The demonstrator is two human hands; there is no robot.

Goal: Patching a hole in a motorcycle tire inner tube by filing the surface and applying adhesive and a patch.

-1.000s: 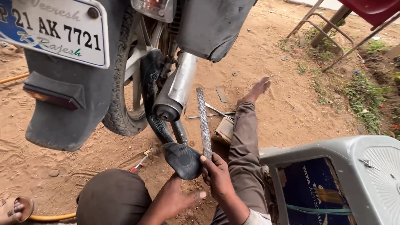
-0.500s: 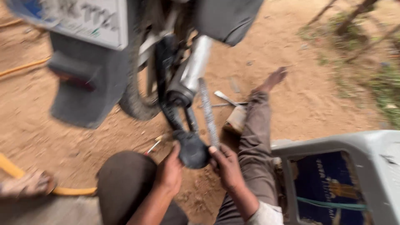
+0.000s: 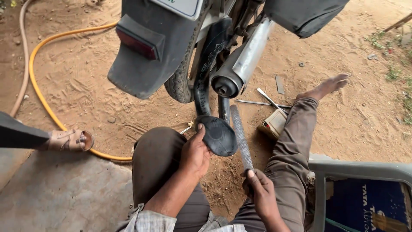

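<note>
Box [image 3: 273,123], small and tan with a red label, is lying on the dirt at three o'clock from the tube [image 3: 218,135]. I'm seeing the file [image 3: 240,136] running long-axis from twelve to six, tip toward the muffler [image 3: 240,64]. My left hand [image 3: 195,152] is pinching the folded tube, fingers curled shut; my right hand [image 3: 259,189] is fisting the file's handle.

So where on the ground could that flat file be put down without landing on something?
Bare sand lies between the yellow hose and the black rubber tyre, and right of the outstretched bare foot. It is crowded between the silver exhaust pipe and that leg: small box, loose metal tools. The right hand holds the grey metal file.
</note>
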